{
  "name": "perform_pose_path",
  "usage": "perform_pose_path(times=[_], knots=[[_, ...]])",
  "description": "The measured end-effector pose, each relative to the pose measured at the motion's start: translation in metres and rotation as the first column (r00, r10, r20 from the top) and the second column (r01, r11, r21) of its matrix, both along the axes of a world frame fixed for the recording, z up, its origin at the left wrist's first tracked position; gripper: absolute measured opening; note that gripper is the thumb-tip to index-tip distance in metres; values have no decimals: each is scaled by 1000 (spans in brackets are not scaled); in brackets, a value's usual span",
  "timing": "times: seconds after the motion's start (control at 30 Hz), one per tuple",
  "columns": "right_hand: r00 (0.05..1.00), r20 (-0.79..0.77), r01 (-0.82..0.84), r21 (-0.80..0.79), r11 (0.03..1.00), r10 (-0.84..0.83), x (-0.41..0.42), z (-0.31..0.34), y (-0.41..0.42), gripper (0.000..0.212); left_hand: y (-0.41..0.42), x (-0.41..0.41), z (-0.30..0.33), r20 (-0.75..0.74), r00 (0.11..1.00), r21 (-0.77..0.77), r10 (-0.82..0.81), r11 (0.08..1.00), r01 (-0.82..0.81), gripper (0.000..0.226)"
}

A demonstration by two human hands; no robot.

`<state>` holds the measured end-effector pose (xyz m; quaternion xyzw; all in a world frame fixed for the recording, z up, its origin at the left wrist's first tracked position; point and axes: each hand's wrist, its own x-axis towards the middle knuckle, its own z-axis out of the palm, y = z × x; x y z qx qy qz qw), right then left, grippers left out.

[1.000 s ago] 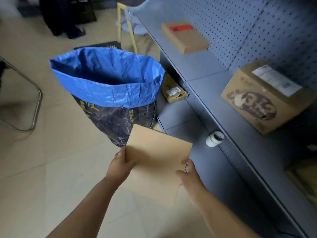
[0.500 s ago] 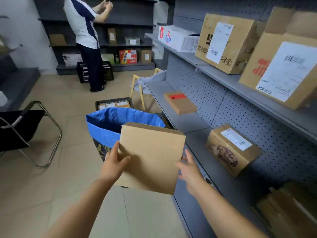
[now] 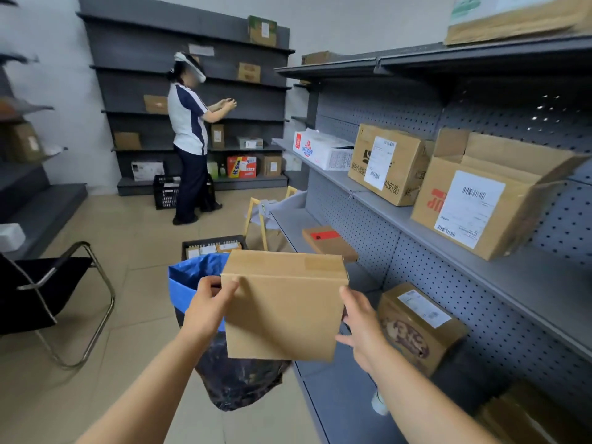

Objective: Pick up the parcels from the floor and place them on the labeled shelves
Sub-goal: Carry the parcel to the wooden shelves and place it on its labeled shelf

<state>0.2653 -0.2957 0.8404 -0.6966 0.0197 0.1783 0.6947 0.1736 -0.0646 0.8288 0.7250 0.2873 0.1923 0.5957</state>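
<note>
The shelves (image 3: 416,216) on the right already carry several boxes. The parcel (image 3: 282,312) is in the air before them, above the bag (image 3: 192,280). The left hand (image 3: 208,307) and right hand (image 3: 360,320) clamp its sides. I judge this the carrying step; next it needs a free, labeled place.

"40支(管)" on the labelled brown carton (image 3: 389,165), middle shelf (image 3: 528,280).

Plain parcel (image 3: 283,310) between both hands
</note>
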Motion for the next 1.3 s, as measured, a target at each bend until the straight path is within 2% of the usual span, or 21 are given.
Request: perform_pose_path(times=[0.2,0.33,0.57,0.73,0.8,0.9,1.0,1.07,1.2,1.3], knots=[[998,61,-3,-21,1000,4,-5,31,-6,22,11,-6,27,5,1000,-4,-29,1000,29,75],[995,98,-13,-42,999,17,-3,42,-11,23,21,-6,36,36,992,-20,-125,992,125,61],[982,174,-60,-69,996,71,1,49,-23,14,11,-11,56,93,935,33,-342,940,340,50],[978,181,-91,-92,992,106,3,47,-30,15,11,-9,62,127,941,1,-313,949,315,47],[975,181,-108,-108,988,126,4,45,-30,20,10,-10,64,170,940,-27,-295,952,304,37],[970,179,-134,-161,978,163,1,43,-28,15,6,-12,69,219,949,-68,-226,967,245,3],[967,167,-158,-197,968,192,2,37,-27,22,4,-6,71,242,959,-57,-147,985,165,11],[966,137,-195,-157,968,217,2,34,-27,31,3,-5,74,265,959,-66,-102,990,124,8],[959,91,-262,-69,963,268,5,34,-27,29,9,-7,76,288,955,-92,-70,991,101,44],[965,69,-248,-74,966,253,7,35,-26,35,10,-6,74,303,950,-100,-68,990,103,43]])
